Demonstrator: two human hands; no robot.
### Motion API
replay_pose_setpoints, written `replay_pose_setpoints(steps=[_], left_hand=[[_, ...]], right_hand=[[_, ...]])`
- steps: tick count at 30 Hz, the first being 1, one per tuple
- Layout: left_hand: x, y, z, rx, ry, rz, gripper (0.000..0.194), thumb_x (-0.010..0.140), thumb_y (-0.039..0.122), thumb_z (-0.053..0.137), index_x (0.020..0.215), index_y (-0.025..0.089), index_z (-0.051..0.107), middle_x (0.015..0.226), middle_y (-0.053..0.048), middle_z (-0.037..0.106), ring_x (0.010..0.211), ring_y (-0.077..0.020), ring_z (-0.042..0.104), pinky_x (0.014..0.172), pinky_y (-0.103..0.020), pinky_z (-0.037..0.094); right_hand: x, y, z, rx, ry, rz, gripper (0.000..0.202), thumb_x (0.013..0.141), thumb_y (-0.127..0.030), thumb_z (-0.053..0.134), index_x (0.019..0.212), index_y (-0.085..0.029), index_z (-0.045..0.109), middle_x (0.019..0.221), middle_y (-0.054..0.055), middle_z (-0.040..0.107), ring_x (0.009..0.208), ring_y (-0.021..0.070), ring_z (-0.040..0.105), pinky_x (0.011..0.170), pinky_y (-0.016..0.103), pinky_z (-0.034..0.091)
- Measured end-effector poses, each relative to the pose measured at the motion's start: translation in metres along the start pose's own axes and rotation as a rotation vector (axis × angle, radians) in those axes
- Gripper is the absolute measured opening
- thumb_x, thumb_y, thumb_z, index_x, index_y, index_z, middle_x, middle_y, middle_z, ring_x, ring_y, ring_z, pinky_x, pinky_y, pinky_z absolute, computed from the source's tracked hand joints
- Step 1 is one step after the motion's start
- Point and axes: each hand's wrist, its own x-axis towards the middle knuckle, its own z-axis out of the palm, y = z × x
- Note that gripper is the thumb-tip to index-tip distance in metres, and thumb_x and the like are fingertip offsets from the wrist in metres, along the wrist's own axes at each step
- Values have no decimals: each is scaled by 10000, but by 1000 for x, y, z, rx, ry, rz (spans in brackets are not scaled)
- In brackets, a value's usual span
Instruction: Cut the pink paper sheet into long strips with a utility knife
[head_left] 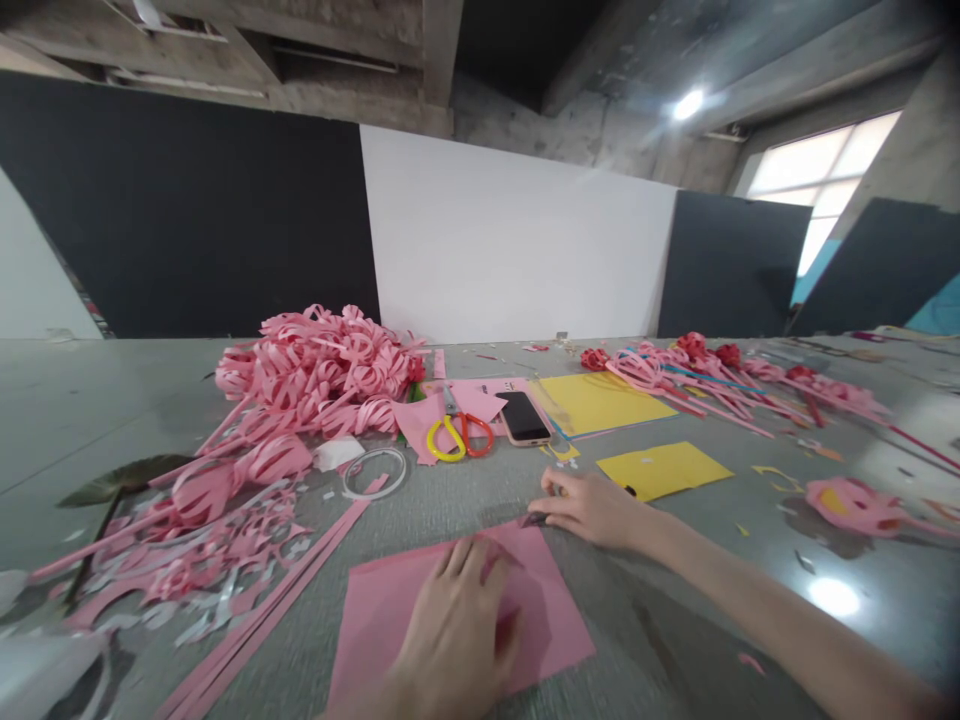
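A sheet of pink paper (375, 620) lies on the grey table in front of me, with a narrow strip along its far edge that looks folded or doubled. My left hand (454, 610) rests spread over the middle of the sheet, fingertips close to that far edge; its thumb is blurred. At the sheet's far right corner, my right hand (589, 508) has its fingers bent together and touching the corner, where a small dark spot shows. Beyond the sheet lie scissors (457, 438) with one yellow and one red handle, beside a phone (523, 418).
Pink paper-strip flowers (322, 370) are heaped at the back left, with paper scraps (210, 560) in front. A tape roll (375, 473) lies near long pink strips (277, 600). Yellow sheets (664, 470) and more paper flowers (645, 368) lie to the right. Upright panels (517, 240) stand behind.
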Motion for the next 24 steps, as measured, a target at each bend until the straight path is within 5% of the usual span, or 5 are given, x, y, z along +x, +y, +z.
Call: replay_pose_setpoints(steps=[4, 7, 12, 16, 24], left_hand=[[9, -10, -3, -21, 55, 54, 315, 658, 150, 506, 963, 207, 565, 1183, -82, 459, 1103, -270, 373, 915, -417, 319], [16, -17, -5, -77, 29, 57, 253, 710, 128, 455, 922, 216, 561, 1043, -52, 543, 969, -220, 469, 821, -350, 382], [23, -26, -6, -280, 102, -133, 174, 733, 107, 416, 731, 211, 555, 766, 6, 588, 703, -151, 531, 636, -247, 388], [27, -30, -12, -347, 158, -211, 96, 730, 153, 442, 721, 208, 520, 652, 32, 569, 598, -128, 520, 577, -217, 377], [30, -19, -35, -423, 132, -175, 163, 739, 214, 460, 680, 206, 611, 710, 9, 613, 642, -137, 543, 629, -220, 385]], right_hand=[[3, 1, -8, 223, 53, 153, 268, 862, -260, 369, 1060, -240, 549, 961, 53, 515, 764, 137, 525, 691, 261, 381], [6, -1, -12, 340, 133, 266, 253, 838, -269, 400, 1017, -198, 564, 929, 65, 554, 839, 170, 523, 740, 288, 377], [11, -14, -13, 795, 24, 526, 264, 780, -391, 476, 938, -185, 523, 645, -14, 522, 501, 105, 469, 499, 224, 364], [14, -35, -13, 1072, -21, 547, 298, 646, -309, 626, 872, -194, 469, 674, -42, 497, 504, 79, 421, 444, 184, 310], [15, -63, -17, 960, 78, 552, 250, 608, -223, 621, 752, -192, 419, 559, -88, 337, 501, 63, 308, 442, 181, 211]])
